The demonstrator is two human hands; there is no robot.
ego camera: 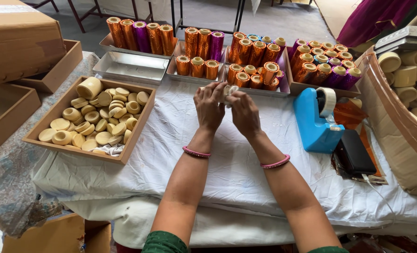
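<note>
Both hands up over the white cloth (pixel 246 178), working one small pale piece (pixel 228 92) between them. My left hand (pixel 209 108) pinches its left side, fingers curled narrow; my right hand (pixel 244 112) closes on it from the right. The piece is mostly hidden by my knuckles, so I cannot tell exactly what it is.

It sits just near of the tray of foil-wrapped cylinders (pixel 253 70), orange and purple. Far left, a steel tray (pixel 132 67) shows bare metal. Near left, a wooden tray (pixel 138 126) of cream round caps (pixel 96 122). Right, the blue tape dispenser (pixel 314 124), a black case (pixel 354 152) beside it.

My judgement: keep the grip light and even, thumbs steadying while fingertips turn, elbows in. Press too hard and a thin covering would likely crease. Hold it low over the cloth in case it slips.
</note>
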